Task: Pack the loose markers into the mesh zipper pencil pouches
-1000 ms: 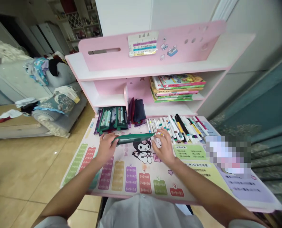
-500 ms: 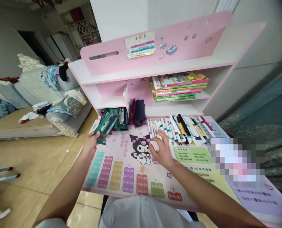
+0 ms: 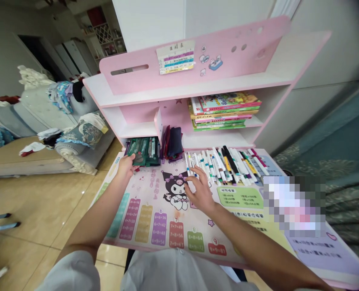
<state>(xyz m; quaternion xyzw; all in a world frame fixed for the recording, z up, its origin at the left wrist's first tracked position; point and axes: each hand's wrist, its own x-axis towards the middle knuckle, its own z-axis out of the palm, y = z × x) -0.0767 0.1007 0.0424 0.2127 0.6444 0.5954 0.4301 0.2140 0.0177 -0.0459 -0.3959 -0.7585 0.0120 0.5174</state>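
My left hand (image 3: 126, 166) is closed on the near edge of a green mesh pouch (image 3: 139, 158) with pens inside. That pouch lies against other filled green pouches (image 3: 152, 147) at the desk shelf's lower left compartment. Over the desk mat, my right hand (image 3: 201, 190) is open, fingers curved and apart, with nothing visible in it. Its fingertips are close to the left end of a row of markers (image 3: 209, 163), mostly white with some black, yellow and purple. Whether they touch a marker, I cannot tell.
Folded dark pouches (image 3: 175, 143) stand right of the compartment divider. Stacked books (image 3: 224, 109) lie on the shelf above the markers. The pink shelf unit (image 3: 127, 87) rises along the desk's back. A blurred patch (image 3: 294, 206) covers something at the right.
My left hand has moved forward and slightly right, bringing the green pouch from above the desk's left side down to the other green pouches. My right hand has barely moved.
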